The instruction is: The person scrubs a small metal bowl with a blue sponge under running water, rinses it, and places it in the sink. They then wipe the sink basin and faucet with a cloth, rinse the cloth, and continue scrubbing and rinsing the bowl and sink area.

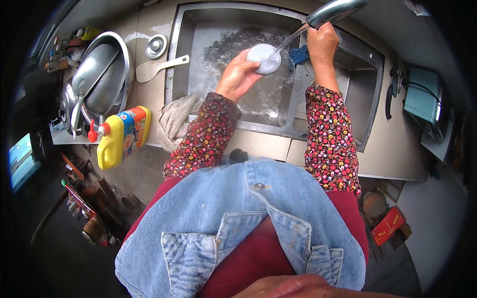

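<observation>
My left hand [238, 76] holds a small round white plastic cup or lid [264, 58] over the left basin of a steel double sink [238, 124]. Water from the chrome faucet [331, 13] runs onto it. My right hand [323, 43] is at the divider, below the faucet spout; its fingertips are partly hidden, and whether they grip anything does not show. A blue cloth [299, 55] lies beside it on the divider. Foamy water [246, 37] covers the left basin's floor.
Left of the sink are a white rice paddle [149, 70], a sink strainer [155, 46], a beige rag [173, 119], a yellow detergent jug [123, 136] and a large metal basin [128, 74] holding metal cookware. At the right are knives [389, 100] and a light-blue appliance [421, 93].
</observation>
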A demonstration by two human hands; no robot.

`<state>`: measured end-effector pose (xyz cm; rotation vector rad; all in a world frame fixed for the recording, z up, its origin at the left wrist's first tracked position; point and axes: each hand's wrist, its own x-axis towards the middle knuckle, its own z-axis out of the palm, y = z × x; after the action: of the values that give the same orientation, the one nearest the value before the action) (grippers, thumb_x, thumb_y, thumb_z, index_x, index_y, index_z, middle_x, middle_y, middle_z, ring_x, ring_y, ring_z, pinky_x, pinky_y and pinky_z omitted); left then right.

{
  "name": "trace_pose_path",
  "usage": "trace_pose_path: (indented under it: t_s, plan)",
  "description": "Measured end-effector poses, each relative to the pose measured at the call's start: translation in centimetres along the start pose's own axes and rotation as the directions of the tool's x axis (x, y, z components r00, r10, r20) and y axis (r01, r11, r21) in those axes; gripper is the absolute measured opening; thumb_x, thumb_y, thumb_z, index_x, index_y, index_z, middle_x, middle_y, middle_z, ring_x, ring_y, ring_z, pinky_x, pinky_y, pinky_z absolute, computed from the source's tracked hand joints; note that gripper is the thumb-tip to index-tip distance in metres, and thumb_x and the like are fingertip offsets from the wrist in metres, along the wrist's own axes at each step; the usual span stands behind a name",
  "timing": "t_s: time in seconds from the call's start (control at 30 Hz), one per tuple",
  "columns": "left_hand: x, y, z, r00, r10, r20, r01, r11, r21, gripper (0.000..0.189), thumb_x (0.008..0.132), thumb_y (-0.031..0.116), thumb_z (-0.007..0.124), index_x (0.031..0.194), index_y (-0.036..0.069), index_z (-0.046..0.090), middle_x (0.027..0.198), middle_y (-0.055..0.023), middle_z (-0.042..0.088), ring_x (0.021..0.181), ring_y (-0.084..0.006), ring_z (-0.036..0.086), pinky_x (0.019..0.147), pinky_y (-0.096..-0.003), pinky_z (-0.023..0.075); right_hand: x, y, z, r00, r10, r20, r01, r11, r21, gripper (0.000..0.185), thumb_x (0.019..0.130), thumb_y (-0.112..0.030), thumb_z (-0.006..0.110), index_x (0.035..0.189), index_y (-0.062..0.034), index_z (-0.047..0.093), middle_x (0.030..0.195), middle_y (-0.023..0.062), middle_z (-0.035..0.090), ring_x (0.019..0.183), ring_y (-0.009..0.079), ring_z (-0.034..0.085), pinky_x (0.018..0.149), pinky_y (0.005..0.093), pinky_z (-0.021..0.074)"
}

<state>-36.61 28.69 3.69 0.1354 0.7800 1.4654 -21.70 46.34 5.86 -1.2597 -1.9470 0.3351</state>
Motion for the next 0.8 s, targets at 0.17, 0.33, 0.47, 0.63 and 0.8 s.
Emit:
trace_pose_path:
  t_s: [0.17, 0.33, 0.47, 0.63, 0.8]
  plan:
    - [-1.2, 0.2, -0.9, 0.995, 0.07, -0.077, -0.064, 0.995, 0.073, 0.051, 0.08, -0.013, 0.054, 0.13, -0.004, 0.048, 0.122, -0.0149, 0.059, 0.112, -0.0244, 0.059, 0.101, -0.0386, 0.0472, -1.6, 1.4, -1.3, 0.971, 0.222, -0.085, -0.212, 0.971, 0.111, 0.017, 0.087, -0.024, 0.061, 0.089, -0.0072, 0.062, 0.083, 0.0141, 0.068, 0.079, 0.0373, 0.066, 0.074, 0.043, 0.0511]
    - [-2.5, 0.0, -1.6, 0.853, 0.523, 0.006, -0.415, 0.671, 0.614, 0.022, 0.075, -0.013, 0.057, 0.089, 0.004, 0.057, 0.105, -0.0093, 0.065, 0.108, -0.0212, 0.06, 0.098, -0.0327, 0.0459, -2.6, 0.8, -2.2, 0.896, 0.437, -0.081, -0.425, 0.895, 0.135, 0.033, 0.086, -0.034, 0.069, 0.095, -0.0036, 0.06, 0.08, 0.0116, 0.067, 0.075, 0.0286, 0.065, 0.073, 0.0388, 0.0504]
    - [-4.1, 1.1, -0.8, 0.605, 0.674, 0.424, -0.536, -0.05, 0.843, 0.028, 0.067, -0.017, 0.06, 0.084, 0.005, 0.054, 0.107, -0.0109, 0.062, 0.114, -0.0307, 0.058, 0.1, -0.0394, 0.0448, -6.8, -0.3, -3.2, 0.755, 0.455, 0.472, -0.637, 0.679, 0.364, 0.037, 0.089, -0.038, 0.07, 0.091, -0.0013, 0.068, 0.081, 0.0053, 0.064, 0.072, 0.0139, 0.059, 0.068, 0.0302, 0.0471]
    - [-5.3, 0.6, 0.1, 0.572, 0.664, 0.482, -0.551, -0.123, 0.825, 0.033, 0.072, -0.017, 0.059, 0.097, 0.005, 0.057, 0.118, -0.0114, 0.057, 0.124, -0.0314, 0.051, 0.104, -0.042, 0.043, -10.8, -6.6, -2.8, 0.477, 0.267, 0.837, -0.875, 0.227, 0.426, 0.023, 0.093, -0.025, 0.066, 0.094, -0.0027, 0.068, 0.079, -0.0025, 0.059, 0.071, 0.005, 0.052, 0.064, 0.0203, 0.0403]
    - [-5.9, 0.2, -0.3, 0.958, 0.276, -0.079, -0.276, 0.961, 0.003, 0.037, 0.098, 0.018, 0.048, 0.131, 0.002, 0.049, 0.132, -0.015, 0.054, 0.126, -0.0295, 0.049, 0.11, -0.0442, 0.037, -12.2, -5.8, -1.9, 0.51, 0.21, 0.834, -0.841, 0.324, 0.433, 0.016, 0.092, -0.019, 0.065, 0.093, -0.0026, 0.067, 0.082, -0.0019, 0.061, 0.078, 0.0058, 0.053, 0.072, 0.0205, 0.0411]
